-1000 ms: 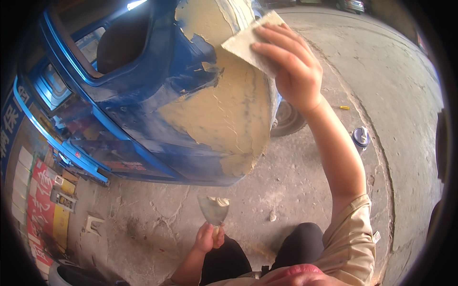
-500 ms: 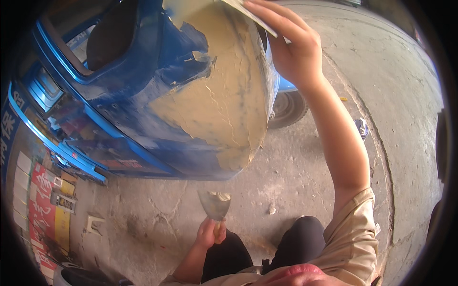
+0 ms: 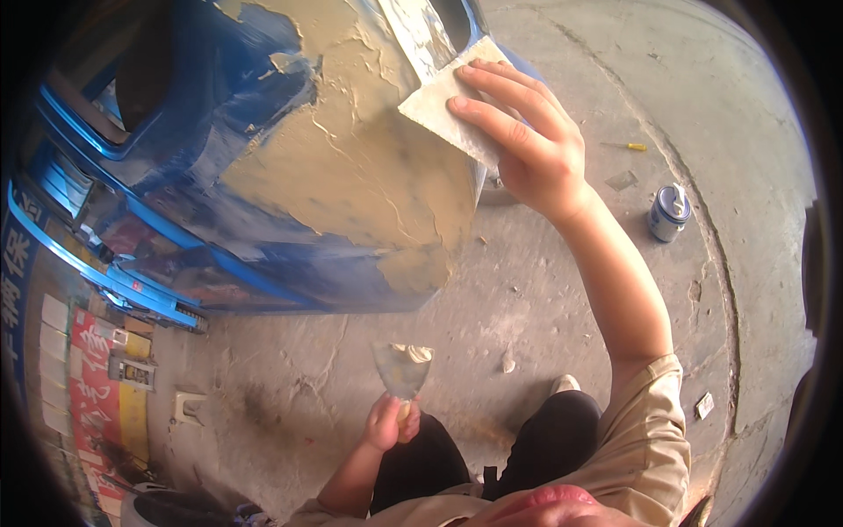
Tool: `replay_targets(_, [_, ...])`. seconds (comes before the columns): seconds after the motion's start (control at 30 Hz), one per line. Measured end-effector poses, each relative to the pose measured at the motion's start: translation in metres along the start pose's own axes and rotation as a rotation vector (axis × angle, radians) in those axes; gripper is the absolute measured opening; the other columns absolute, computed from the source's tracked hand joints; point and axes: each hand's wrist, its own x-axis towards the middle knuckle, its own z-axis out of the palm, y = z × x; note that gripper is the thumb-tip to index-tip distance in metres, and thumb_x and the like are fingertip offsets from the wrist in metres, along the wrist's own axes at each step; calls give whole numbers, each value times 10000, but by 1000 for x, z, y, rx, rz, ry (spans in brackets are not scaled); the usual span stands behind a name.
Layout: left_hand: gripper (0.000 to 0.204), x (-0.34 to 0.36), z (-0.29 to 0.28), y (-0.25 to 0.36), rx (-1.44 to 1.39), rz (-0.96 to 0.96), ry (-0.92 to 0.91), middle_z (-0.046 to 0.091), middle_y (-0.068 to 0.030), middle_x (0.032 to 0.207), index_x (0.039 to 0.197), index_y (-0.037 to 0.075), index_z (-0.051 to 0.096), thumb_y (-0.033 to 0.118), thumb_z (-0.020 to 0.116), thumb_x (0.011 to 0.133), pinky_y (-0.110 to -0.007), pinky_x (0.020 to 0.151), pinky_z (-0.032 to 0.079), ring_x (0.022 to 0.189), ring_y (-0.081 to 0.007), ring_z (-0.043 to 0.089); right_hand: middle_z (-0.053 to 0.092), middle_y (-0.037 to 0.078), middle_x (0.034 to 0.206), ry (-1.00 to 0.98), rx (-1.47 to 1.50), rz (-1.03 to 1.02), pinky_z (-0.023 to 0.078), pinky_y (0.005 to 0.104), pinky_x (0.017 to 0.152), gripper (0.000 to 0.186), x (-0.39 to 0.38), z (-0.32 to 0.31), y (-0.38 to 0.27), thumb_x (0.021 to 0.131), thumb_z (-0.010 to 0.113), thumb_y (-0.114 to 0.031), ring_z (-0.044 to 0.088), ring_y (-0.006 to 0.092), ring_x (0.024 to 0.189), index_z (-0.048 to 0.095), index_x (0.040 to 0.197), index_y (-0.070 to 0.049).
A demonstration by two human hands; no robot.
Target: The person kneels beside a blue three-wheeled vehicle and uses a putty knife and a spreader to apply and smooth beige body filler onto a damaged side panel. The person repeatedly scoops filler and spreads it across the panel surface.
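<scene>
My right hand (image 3: 540, 149) holds a pale, stiff rectangular sheet (image 3: 442, 104), its fingers stretched across the top. The sheet lies against the edge of a blue vehicle's body (image 3: 189, 127), beside a shiny silver strip (image 3: 420, 35). Tan filler (image 3: 351, 176) covers much of that corner in a rough, ridged layer with ragged borders on the blue paint. Low in front of my legs, my left hand (image 3: 385, 426) grips a putty knife (image 3: 403, 373) by its handle. The wide blade points up and carries a smear of pale filler near its tip.
On the concrete floor to the right stand a lidded can (image 3: 669, 215) and, farther off, a yellow-handled tool (image 3: 634, 147). A small white stool (image 3: 187, 408) is at the left, near a red and yellow sign (image 3: 92, 373). A dark round container (image 3: 162, 509) sits at the lower left.
My right hand has come down and nearer with the sheet, along the body's edge. The vehicle has shifted up and left in view. My left hand keeps the putty knife in nearly the same place.
</scene>
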Motion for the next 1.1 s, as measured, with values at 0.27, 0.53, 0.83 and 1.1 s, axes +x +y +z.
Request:
replay_targets(0.27, [464,-3,6,-10,73,-13,23,482,-68,686,1137,-6,469,426,330,1038,-294,427,357,464,-149,418,666,111,1137,-14,30,83,532,438,915,476,-55,3,-22,651,665,5,648,308,1030,705,1101,-144])
replay_targets(0.53, [452,4,17,-11,36,-34,-13,500,-83,694,1136,-7,475,418,358,1034,-287,428,365,474,-149,432,643,110,1184,-27,20,159,547,415,912,501,-112,8,-48,650,647,32,632,305,1066,705,1112,-150])
replay_targets(0.83, [457,14,25,-7,72,13,-54,501,-86,675,1128,-8,476,426,368,1030,-285,413,356,452,-147,420,621,130,1236,-223,38,194,513,449,942,442,-160,-8,-70,703,637,-51,605,317,1103,691,1134,-131])
replay_targets(1.1, [491,23,25,5,78,24,-114,532,-88,711,1109,-30,507,444,420,1016,-273,458,393,508,-147,471,644,165,1196,-295,693,858,546,390,857,488,-169,-53,-140,749,598,123,662,347,1000,638,1206,-42])
